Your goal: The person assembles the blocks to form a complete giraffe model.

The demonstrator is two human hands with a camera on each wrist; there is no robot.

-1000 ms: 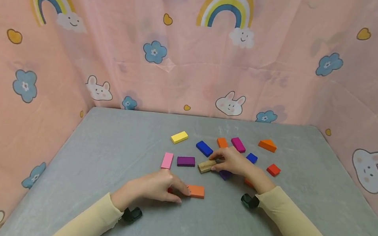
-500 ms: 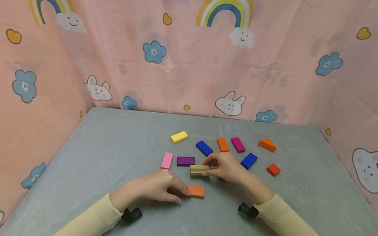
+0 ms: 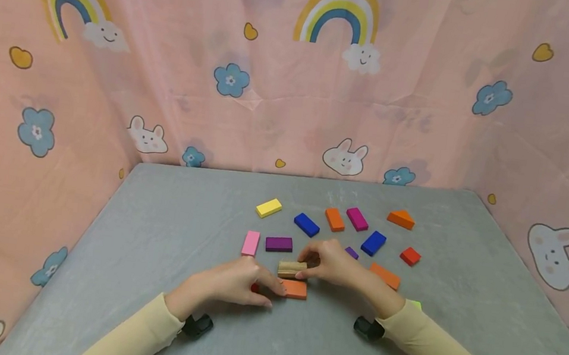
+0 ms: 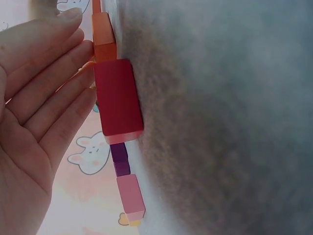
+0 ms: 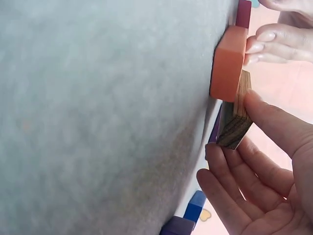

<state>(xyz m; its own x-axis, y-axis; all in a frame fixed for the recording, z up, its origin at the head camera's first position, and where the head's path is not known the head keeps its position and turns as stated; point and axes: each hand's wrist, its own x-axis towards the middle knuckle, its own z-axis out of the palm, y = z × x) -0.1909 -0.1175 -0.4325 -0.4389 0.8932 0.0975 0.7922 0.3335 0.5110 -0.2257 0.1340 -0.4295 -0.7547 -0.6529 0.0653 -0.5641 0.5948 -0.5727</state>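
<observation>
Between thumb and fingers of my right hand is a plain wooden block, pinched at its right end. It lies just behind an orange block in the head view. My left hand rests its fingertips on the orange block's left end. In the left wrist view those fingers look straight. A red block shows beneath the left hand there, end to end with the orange block; from the head only a sliver of red shows. The right wrist view has the wooden block beside the orange one.
Behind the hands lie pink, purple, yellow and blue blocks. Farther right are an orange triangular block, a red block and an orange block. A lime green piece is partly hidden by the right sleeve.
My right hand has brought the wooden block left and nearer, from among the scattered blocks to just behind the orange block. The left hand has stayed in place.
</observation>
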